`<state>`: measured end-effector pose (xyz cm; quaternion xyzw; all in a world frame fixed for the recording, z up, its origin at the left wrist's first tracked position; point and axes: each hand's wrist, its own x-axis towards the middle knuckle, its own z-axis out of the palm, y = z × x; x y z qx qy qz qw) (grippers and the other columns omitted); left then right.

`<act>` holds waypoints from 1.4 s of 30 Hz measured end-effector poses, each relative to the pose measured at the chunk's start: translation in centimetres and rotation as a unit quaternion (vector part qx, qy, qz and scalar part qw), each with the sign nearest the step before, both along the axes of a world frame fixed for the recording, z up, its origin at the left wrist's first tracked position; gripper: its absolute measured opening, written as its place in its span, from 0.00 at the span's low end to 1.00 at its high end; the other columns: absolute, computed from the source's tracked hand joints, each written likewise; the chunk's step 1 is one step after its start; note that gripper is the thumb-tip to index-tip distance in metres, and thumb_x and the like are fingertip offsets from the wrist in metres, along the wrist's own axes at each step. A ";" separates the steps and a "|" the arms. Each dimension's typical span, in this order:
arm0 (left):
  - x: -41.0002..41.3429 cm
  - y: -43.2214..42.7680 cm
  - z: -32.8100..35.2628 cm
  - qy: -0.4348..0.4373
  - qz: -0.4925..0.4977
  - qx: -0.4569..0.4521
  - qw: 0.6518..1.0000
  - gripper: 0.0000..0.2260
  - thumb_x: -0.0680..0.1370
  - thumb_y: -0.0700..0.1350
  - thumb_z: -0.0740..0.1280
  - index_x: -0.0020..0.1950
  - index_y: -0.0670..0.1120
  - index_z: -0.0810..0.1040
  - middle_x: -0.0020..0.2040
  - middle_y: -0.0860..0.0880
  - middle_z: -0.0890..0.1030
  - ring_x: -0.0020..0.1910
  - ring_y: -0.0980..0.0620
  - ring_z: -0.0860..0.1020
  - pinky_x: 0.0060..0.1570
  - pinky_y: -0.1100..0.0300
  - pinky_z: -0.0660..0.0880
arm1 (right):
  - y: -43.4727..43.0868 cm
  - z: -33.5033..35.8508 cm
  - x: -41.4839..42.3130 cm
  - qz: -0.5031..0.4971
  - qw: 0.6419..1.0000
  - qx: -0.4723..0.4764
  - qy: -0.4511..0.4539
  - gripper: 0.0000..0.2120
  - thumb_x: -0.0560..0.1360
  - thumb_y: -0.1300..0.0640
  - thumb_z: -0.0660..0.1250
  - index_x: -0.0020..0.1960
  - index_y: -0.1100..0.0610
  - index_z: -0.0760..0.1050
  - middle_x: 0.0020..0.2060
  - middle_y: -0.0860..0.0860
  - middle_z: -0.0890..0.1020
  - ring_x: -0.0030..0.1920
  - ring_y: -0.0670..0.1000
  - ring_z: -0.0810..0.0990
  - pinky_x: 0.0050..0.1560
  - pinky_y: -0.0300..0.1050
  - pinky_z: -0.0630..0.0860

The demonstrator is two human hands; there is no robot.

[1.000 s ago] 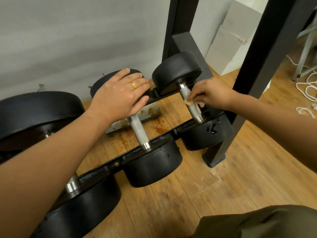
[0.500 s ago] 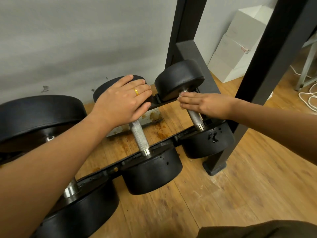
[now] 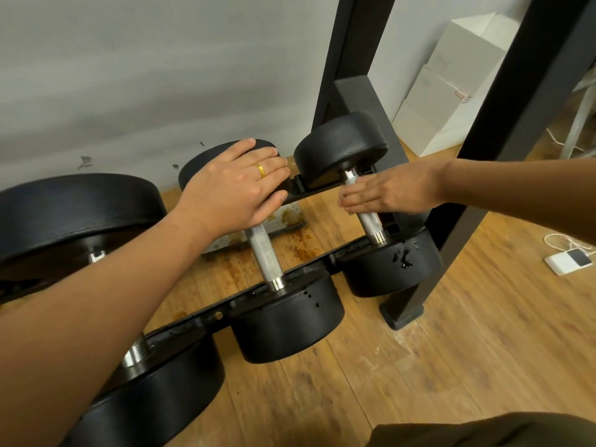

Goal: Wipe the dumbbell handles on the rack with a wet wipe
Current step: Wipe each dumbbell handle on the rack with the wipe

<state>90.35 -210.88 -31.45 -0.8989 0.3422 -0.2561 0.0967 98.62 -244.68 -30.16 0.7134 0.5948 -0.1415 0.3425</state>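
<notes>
My L hand [image 3: 238, 191] lay flat on the far head of the mid dumbbell [image 3: 283, 321], fingers nearly straight, gripping nothing. My R hand [image 3: 390, 193] lay across the R handle [image 3: 371, 225], fingers straight and together, pointing left, palm down on the bar. I couldn't see the wipe; prob. under the R palm, but couldn't tell. The dumbbells sat low on the rack [image 3: 193, 324], near the floor. Handles looked like knurled steel: stiff, grippy, not fragile. Heads looked heavy, so I judged nothing would roll under wiping. Best hold: wrap the wipe round the bar mid-span. The big L handle [image 3: 137, 354] was mostly behind my forearm; R fingertips were blurred.
</notes>
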 end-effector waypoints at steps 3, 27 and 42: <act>0.0 0.0 0.1 0.000 -0.001 0.001 1.000 0.23 0.86 0.54 0.55 0.70 0.42 0.79 0.67 0.42 0.81 0.71 0.43 0.76 0.75 0.44 0.66 | -0.7 -0.1 -1.3 0.062 0.994 -0.080 0.036 0.38 0.77 0.70 0.59 0.81 0.52 0.50 0.80 0.49 0.48 0.80 0.50 0.40 0.77 0.48 0.39; -0.5 0.2 0.9 0.031 0.005 0.011 0.999 0.23 0.85 0.56 0.55 0.71 0.43 0.78 0.67 0.43 0.81 0.70 0.44 0.76 0.76 0.45 0.64 | 1.8 2.1 -4.2 -0.039 0.999 0.000 0.024 0.30 0.79 0.66 0.64 0.78 0.49 0.65 0.78 0.46 0.63 0.79 0.46 0.56 0.71 0.36 0.53; -8.8 6.2 3.6 0.100 0.105 0.084 0.986 0.29 0.84 0.57 0.49 0.79 0.41 0.68 0.77 0.42 0.70 0.77 0.44 0.68 0.75 0.42 0.64 | 9.5 0.2 -9.5 -0.453 0.744 0.475 0.125 0.09 0.77 0.60 0.71 0.56 0.54 0.84 0.49 0.45 0.84 0.49 0.43 0.79 0.55 0.42 0.74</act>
